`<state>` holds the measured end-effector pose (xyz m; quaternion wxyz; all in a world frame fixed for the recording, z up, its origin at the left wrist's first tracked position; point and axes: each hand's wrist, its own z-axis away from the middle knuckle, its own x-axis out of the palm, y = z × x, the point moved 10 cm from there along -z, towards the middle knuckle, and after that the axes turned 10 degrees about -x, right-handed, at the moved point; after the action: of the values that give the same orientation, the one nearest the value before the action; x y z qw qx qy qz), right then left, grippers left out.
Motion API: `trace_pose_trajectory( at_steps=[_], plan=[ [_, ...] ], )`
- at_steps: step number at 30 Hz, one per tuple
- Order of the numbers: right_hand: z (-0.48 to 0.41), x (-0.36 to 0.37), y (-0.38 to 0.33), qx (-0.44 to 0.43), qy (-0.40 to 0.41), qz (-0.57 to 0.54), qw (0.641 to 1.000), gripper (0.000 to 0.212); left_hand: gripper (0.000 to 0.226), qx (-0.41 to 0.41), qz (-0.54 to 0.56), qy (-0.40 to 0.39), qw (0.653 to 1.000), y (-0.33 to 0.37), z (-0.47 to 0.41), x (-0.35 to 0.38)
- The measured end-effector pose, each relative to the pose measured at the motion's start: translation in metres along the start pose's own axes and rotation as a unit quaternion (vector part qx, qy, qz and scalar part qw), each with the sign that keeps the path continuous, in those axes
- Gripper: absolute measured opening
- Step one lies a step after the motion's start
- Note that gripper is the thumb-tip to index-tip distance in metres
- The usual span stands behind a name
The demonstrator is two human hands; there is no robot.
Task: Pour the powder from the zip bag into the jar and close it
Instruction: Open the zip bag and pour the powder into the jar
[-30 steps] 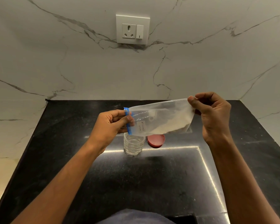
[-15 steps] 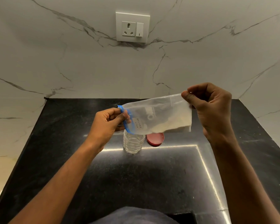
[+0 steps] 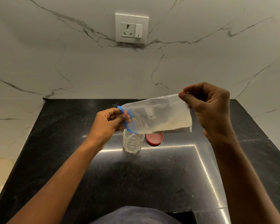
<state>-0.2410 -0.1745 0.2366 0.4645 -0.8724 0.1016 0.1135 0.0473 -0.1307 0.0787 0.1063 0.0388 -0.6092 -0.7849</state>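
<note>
With the zip bag (image 3: 157, 116) held sideways over the open glass jar (image 3: 133, 143), my left hand (image 3: 108, 125) had its grip pinched on the blue zip edge (image 3: 127, 125), low corner just above the jar mouth. My right hand (image 3: 207, 109) pinched the sealed bottom corner, raised higher. The powder (image 3: 171, 126) sat heaped along the lower edge at the right end, nowhere near the opening yet. I couldn't tell how wide the mouth was spread. To pour well I judged: keep the zip corner centred over the jar, hold the mouth open as a narrow spout, lift the right end slowly so powder slid rather than dumped. Fine powder could puff or spill onto the counter (image 3: 152, 175). The red lid (image 3: 154, 139) lay just beside the jar, ready for closing.
</note>
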Motion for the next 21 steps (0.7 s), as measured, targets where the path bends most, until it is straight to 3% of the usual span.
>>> trace_pose_trajectory(
  at_steps=[21],
  plan=[
    [-0.003,0.004,-0.02,-0.034,0.002,0.046,0.998,0.014,0.016,-0.002,0.013,-0.009,1.0,-0.002,-0.003,0.0]
  ],
)
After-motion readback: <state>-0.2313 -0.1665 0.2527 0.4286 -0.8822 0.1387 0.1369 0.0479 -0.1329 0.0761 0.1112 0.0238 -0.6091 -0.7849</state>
